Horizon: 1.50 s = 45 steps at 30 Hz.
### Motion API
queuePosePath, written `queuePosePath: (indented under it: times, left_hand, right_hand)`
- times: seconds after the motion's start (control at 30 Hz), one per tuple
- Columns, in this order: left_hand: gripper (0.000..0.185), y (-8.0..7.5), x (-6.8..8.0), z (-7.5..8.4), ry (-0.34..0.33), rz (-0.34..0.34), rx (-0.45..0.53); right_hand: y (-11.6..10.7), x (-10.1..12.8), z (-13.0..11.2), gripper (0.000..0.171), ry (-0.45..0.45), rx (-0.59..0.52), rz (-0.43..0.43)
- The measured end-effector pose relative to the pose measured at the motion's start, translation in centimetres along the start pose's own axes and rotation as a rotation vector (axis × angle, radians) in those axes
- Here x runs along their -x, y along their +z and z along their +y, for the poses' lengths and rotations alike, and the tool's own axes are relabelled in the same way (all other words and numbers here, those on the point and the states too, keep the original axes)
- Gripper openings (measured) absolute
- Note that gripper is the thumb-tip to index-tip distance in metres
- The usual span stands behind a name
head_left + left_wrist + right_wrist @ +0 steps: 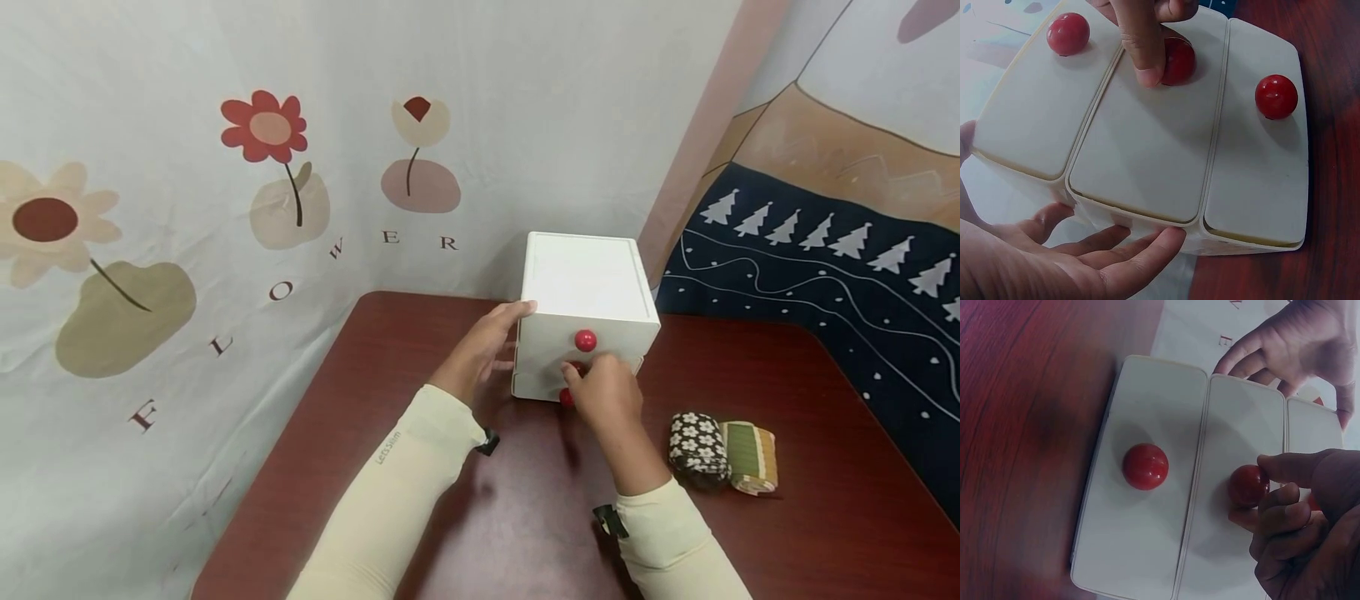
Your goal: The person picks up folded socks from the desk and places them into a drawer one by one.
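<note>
A small white chest with three stacked drawers [588,273] stands on the table, each drawer front bearing a round red knob. My right hand [607,392] pinches the middle drawer's knob [1247,485] between thumb and fingers. That drawer front [1147,137] lies about level with its neighbours. At the chest's left side, my left hand [483,343] rests its straight fingers [1141,262] against the side wall, while its thumb lies at the top front edge. The top knob [586,340] and bottom knob [1145,466] are untouched.
Right of the chest, a black bundle with white flowers [699,448] sits beside a rolled green and yellow striped cloth [750,458]. The dark red table [337,467] meets a flower-printed hanging [480,100] at the back, close behind the chest.
</note>
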<state>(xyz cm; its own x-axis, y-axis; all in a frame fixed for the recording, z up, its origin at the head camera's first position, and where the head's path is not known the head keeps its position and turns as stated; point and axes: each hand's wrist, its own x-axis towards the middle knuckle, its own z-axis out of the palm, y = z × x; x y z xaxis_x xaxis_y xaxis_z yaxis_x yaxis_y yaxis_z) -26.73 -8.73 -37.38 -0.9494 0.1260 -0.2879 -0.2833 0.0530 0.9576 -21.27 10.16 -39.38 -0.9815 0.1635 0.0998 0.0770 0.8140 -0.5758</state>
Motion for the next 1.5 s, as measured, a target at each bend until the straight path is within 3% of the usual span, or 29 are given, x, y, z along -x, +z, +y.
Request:
queuePosePath:
  times: [0.27, 0.67, 1.5]
  left_hand:
    - [0.076, 0.2, 0.1, 0.0, 0.007, 0.013, -0.002]
    - [0.074, 0.0, 0.0, -0.2, 0.005, 0.016, 0.032]
    - [0.075, 0.1, 0.0, -0.4, 0.008, 0.006, -0.001]
  right_hand:
    - [0.1, 0.2, 0.1, 0.048, -0.028, 0.031, 0.015]
    - [-0.8, 1.9, -0.4, 0.045, 0.01, 0.076, -0.067]
    - [-2.4, 6.0, -0.4, 0.052, -0.039, 0.245, -0.126]
